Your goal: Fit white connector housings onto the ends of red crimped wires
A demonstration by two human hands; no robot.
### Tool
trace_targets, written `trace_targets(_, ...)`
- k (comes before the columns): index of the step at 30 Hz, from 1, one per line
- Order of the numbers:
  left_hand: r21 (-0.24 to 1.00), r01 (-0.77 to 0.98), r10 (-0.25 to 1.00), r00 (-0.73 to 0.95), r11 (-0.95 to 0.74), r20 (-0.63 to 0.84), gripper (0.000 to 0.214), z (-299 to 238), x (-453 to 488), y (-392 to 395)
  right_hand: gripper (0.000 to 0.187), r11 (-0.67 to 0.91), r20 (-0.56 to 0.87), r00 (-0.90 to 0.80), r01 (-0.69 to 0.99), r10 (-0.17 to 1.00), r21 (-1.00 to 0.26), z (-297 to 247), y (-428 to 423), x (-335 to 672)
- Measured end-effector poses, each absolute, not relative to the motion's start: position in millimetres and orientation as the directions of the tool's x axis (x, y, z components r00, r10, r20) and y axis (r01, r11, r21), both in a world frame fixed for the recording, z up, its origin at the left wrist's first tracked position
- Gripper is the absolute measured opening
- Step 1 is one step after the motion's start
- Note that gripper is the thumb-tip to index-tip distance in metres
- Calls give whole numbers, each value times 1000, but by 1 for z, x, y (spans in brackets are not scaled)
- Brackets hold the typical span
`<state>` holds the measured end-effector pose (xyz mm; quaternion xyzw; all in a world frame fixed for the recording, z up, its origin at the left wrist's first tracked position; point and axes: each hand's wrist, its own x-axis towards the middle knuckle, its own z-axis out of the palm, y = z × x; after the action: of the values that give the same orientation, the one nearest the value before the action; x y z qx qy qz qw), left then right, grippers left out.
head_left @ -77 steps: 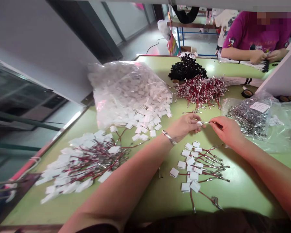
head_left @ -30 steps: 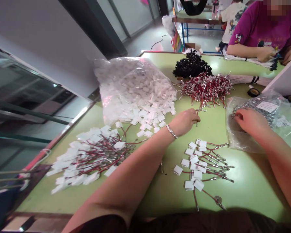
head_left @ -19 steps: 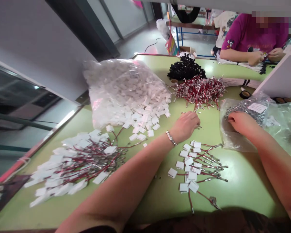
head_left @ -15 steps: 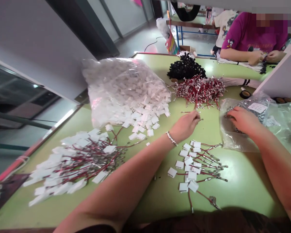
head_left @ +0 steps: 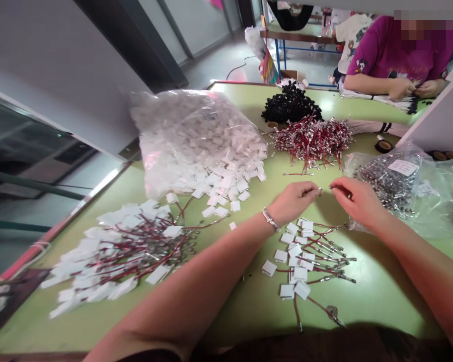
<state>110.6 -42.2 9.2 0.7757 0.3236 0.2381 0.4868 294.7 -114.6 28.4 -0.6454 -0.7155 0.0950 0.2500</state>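
Observation:
My left hand (head_left: 295, 200), a bracelet at its wrist, is closed in a pinch; a small metal terminal (head_left: 320, 189) sticks out past the fingertips, and whatever is behind it is hidden in the fingers. Facing it across a narrow gap, my right hand (head_left: 354, 197) also pinches, its fingertips hiding what they hold. Beside the right hand lies a clear bag of small metal parts (head_left: 388, 181). Below both hands, short red wires with white connectors (head_left: 298, 274) and metal ends lie in a loose row. Beyond them is a pile of red wires with metal terminals (head_left: 311, 141).
A large clear bag of white connectors (head_left: 200, 146) spills open at left, above a heap of red wires with white housings (head_left: 124, 251). Black parts (head_left: 292, 104) are piled at the back. Tape rolls (head_left: 383, 146) and a white panel (head_left: 438, 118) stand right. A co-worker (head_left: 400, 60) sits across.
My right hand has come out of the bag of metal parts and moved left towards my left hand. The left hand has turned slightly and stays closed on its piece.

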Motion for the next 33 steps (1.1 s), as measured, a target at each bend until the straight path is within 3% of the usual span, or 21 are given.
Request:
trace_targets(2, 910, 257, 718, 693, -327, 62, 20, 11, 111, -44, 18, 180, 263, -27, 796, 964, -578, 23, -117, 283)
trace_targets(7, 914, 253, 709, 703, -317, 52, 22, 12, 110, -45, 18, 21, 116, 116, 611, 986, -791, 14, -119, 277)
trace_targets(11, 903, 297, 693, 721, -311, 1, 22, 13, 109, -45, 17, 43, 155, 130, 616, 979, -787, 14, -118, 279)
trace_targets(15, 839, 362, 675, 738, -407, 10, 26, 12, 109, -45, 16, 170, 255, 13, 714, 967, -679, 16, -116, 283)
trace_targets(17, 733, 400, 635, 770, -550, 57, 28, 11, 108, -45, 15, 179, 216, -47, 743, 975, -645, 20, -116, 286)
trace_targets(21, 330, 417, 456, 889, -847, 47, 21, 15, 106, -47, 20, -48, -119, -59, 678, 991, -734, 29, -120, 288)
trace_targets(23, 182, 390, 399, 917, -902, 9, 17, 16, 107, -50, 22, -189, -269, -43, 604, 962, -774, 31, -122, 287)
trace_targets(25, 112, 378, 383, 924, -919, 18, 16, 17, 109, -54, 22, -269, -335, -43, 504, 941, -821, 31, -123, 287)
trace_targets(29, 106, 384, 396, 909, -917, 132, 20, 15, 115, -55, 26, -290, -371, -144, 398, 917, -871, 31, -121, 286)
trace_targets(31, 152, 344, 372, 896, -927, 241, 26, 17, 113, -48, 27, -252, -352, -152, 451, 924, -857, 30, -118, 288)
trace_targets(33, 215, 388, 441, 831, -896, 339, 37, 20, 104, -36, 26, -180, -260, -80, 529, 962, -829, 28, -114, 294)
